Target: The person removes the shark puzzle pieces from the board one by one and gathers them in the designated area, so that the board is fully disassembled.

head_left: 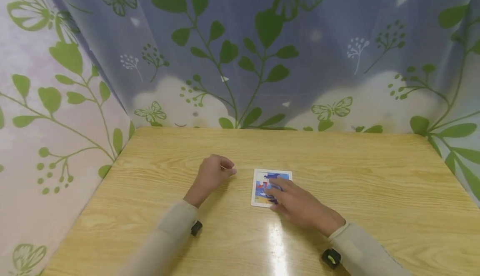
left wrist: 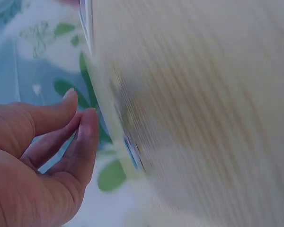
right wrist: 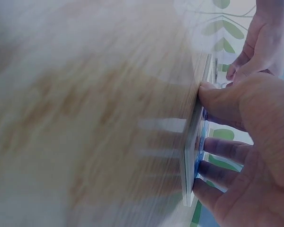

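Observation:
A small jigsaw puzzle in a white square frame lies flat on the table. Its picture is blue with red and sandy patches, and a white area shows at its upper left. My right hand rests on it, fingertips over the picture and thumb against the frame's edge; it covers much of the right side. To the left of the puzzle, my left hand hovers over the table, fingers loosely bent, thumb close to the index fingertip. I see nothing between them.
The wooden table reaches back to a leaf-and-butterfly patterned curtain, with similar cloth along both sides. In the left wrist view a small blue-edged thing lies on the tabletop; its kind cannot be made out.

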`<state>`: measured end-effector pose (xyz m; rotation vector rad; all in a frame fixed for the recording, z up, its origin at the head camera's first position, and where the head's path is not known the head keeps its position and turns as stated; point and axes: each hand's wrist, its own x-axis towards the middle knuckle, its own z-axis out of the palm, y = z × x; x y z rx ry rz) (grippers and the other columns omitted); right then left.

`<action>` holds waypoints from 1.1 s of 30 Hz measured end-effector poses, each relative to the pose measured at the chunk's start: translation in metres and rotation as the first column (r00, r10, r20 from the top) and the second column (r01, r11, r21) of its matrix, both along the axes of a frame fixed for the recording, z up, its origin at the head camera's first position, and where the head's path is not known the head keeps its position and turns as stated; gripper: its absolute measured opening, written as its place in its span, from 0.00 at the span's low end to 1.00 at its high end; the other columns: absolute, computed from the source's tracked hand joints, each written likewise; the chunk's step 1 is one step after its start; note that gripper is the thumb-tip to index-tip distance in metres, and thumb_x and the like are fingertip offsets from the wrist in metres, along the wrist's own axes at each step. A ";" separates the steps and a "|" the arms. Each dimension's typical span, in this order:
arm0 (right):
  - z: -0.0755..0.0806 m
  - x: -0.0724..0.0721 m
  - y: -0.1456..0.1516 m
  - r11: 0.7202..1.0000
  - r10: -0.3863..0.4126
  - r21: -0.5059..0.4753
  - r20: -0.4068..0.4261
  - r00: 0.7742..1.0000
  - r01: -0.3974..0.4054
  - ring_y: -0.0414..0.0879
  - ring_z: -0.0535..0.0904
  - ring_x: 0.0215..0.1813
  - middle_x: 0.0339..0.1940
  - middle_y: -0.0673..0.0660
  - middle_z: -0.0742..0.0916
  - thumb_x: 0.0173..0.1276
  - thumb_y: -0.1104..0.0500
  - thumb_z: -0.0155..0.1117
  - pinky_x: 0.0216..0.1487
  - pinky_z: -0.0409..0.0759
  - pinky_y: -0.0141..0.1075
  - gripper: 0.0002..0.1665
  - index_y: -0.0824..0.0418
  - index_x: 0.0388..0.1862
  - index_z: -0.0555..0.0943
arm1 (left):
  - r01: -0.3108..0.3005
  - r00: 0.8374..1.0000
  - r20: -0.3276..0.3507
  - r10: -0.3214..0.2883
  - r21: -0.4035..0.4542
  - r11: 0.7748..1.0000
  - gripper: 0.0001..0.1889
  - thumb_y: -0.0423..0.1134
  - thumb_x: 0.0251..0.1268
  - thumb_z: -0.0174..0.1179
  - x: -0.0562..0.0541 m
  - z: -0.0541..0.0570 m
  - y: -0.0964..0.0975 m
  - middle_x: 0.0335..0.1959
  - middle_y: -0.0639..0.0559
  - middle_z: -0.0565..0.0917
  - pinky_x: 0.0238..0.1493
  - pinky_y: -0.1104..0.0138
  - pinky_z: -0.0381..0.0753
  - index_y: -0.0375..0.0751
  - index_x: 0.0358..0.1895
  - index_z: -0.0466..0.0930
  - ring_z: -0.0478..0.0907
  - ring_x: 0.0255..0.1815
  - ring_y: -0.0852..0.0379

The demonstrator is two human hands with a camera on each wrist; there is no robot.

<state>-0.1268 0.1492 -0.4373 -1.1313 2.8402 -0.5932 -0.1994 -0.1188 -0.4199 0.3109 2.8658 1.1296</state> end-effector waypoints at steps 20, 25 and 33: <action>0.001 0.000 0.011 0.999 0.052 0.000 0.040 0.998 -0.052 0.72 0.60 0.75 0.76 0.72 0.66 0.79 0.57 0.58 0.71 0.63 0.62 0.28 0.65 0.73 0.71 | 0.270 0.956 0.125 -0.266 -0.016 0.963 0.16 0.36 0.51 0.79 0.011 -0.014 0.048 0.32 0.52 0.81 0.37 0.66 0.79 0.36 0.43 0.87 0.76 0.33 0.58; 0.002 0.000 0.019 0.998 0.063 0.004 0.076 0.995 -0.063 0.71 0.57 0.77 0.78 0.71 0.64 0.80 0.57 0.56 0.73 0.59 0.63 0.29 0.63 0.76 0.67 | 0.260 0.956 0.145 -0.255 -0.013 0.966 0.16 0.36 0.50 0.79 0.010 -0.012 0.050 0.31 0.52 0.79 0.34 0.67 0.77 0.37 0.42 0.87 0.74 0.31 0.58; 0.003 0.000 0.016 0.997 0.074 0.007 0.050 0.996 -0.074 0.73 0.59 0.75 0.76 0.73 0.66 0.79 0.59 0.57 0.71 0.60 0.64 0.28 0.67 0.74 0.69 | 0.250 0.953 0.179 -0.246 0.000 0.968 0.16 0.36 0.49 0.80 0.008 -0.012 0.049 0.32 0.52 0.80 0.36 0.67 0.78 0.38 0.41 0.86 0.75 0.33 0.58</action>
